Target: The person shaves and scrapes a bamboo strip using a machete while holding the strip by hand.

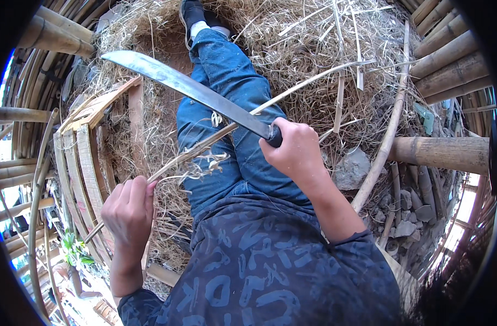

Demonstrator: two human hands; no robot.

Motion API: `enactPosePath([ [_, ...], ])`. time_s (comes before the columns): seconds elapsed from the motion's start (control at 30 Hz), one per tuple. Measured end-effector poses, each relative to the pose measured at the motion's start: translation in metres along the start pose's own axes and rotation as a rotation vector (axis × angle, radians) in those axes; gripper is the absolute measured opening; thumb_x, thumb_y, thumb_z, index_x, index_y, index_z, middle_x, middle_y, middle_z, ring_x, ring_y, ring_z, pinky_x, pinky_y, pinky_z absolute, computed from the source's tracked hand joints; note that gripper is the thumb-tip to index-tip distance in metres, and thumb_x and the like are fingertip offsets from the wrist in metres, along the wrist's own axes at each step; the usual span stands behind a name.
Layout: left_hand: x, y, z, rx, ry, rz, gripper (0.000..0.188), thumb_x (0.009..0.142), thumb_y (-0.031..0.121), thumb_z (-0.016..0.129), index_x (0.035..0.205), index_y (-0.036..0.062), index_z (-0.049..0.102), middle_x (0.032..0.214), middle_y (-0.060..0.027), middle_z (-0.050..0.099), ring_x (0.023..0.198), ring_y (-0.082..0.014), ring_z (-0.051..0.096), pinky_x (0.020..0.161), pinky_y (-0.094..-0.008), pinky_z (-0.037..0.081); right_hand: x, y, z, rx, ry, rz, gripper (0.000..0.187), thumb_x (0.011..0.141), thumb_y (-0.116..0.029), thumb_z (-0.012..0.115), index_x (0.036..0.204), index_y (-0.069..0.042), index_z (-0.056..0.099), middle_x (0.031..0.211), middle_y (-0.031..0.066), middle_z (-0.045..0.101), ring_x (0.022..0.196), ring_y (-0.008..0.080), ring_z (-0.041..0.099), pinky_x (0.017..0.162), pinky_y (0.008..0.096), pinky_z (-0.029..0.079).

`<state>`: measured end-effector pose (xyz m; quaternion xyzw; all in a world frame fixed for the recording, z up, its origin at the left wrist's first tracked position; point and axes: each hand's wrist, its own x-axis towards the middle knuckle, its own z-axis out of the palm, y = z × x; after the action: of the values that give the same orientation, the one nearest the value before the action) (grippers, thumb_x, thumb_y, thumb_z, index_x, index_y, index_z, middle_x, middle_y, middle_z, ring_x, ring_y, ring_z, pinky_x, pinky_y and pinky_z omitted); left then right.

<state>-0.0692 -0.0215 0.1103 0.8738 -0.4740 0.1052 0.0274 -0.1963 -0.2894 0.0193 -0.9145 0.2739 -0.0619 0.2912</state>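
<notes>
My right hand [294,145] is closed around the black handle of a machete [191,93], whose long blade points up and to the left. My left hand [128,209] grips a thin bamboo strip [202,145] that runs from lower left to upper right over my thighs. Near the handle the blade crosses over this strip; whether they touch I cannot tell. Curled shavings [202,165] hang from the strip between my two hands. Stretched out below are my legs in blue jeans [227,65].
Pale shavings [297,54] cover the ground around my legs. On the left stands a slatted wooden crate [80,163]. Thick bamboo poles [441,155] jut in at the right, beside a long curved stick [387,138] and grey rocks [353,169]. Loose bamboo strips [340,100] lie at upper right.
</notes>
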Motion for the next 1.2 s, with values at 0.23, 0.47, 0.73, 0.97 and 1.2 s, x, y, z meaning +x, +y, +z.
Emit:
enactPosePath([
  [0.23,-0.003,-0.003,0.005,0.002,-0.001,-0.016,0.018,0.09,0.017,0.066,0.08,0.0058,0.058,0.063,-0.0071,0.052,0.054,-0.024,0.051,0.049,-0.0367,0.038,0.008,0.039,0.005,-0.114,0.063,0.027,0.028,0.073,-0.029,0.076,0.079,-0.004,0.065,0.072,0.0176,0.068,0.071,0.0354,0.07,0.066,0.0436,0.057],
  [0.47,-0.021,-0.021,0.008,0.036,-0.012,-0.049,0.016,0.091,0.017,0.065,0.081,0.0054,0.059,0.065,-0.0073,0.054,0.055,-0.0238,0.052,0.049,-0.0372,0.038,0.032,0.132,-0.024,-0.192,0.085,0.573,0.027,0.082,-0.026,0.066,0.086,0.0,0.07,0.08,0.0208,0.071,0.079,0.036,0.071,0.077,0.0441,0.057],
  [0.73,-0.011,-0.016,0.008,0.034,0.011,-0.035,0.016,0.09,0.016,0.065,0.082,0.0041,0.059,0.067,-0.0079,0.055,0.057,-0.0237,0.052,0.051,-0.0368,0.039,0.012,0.115,-0.022,-0.02,0.087,0.493,0.024,0.08,-0.023,0.067,0.087,0.0,0.069,0.076,0.0206,0.07,0.076,0.0361,0.071,0.073,0.0438,0.057],
  [0.97,-0.001,-0.007,0.004,0.059,0.002,0.014,0.017,0.092,0.018,0.065,0.083,0.0036,0.059,0.066,-0.0078,0.052,0.056,-0.0238,0.05,0.05,-0.0363,0.038,-0.001,0.032,-0.002,0.069,0.001,0.058,0.025,0.074,-0.026,0.075,0.082,-0.004,0.065,0.07,0.0196,0.067,0.071,0.0367,0.069,0.069,0.0449,0.056],
  [1.2,-0.005,-0.003,0.008,0.109,0.007,0.027,0.016,0.091,0.017,0.065,0.084,0.0032,0.06,0.065,-0.0079,0.052,0.055,-0.0235,0.05,0.05,-0.0363,0.038,0.018,0.078,-0.003,-0.064,0.009,0.142,0.024,0.075,-0.027,0.073,0.077,-0.004,0.066,0.073,0.019,0.068,0.074,0.0372,0.069,0.069,0.0444,0.057],
])
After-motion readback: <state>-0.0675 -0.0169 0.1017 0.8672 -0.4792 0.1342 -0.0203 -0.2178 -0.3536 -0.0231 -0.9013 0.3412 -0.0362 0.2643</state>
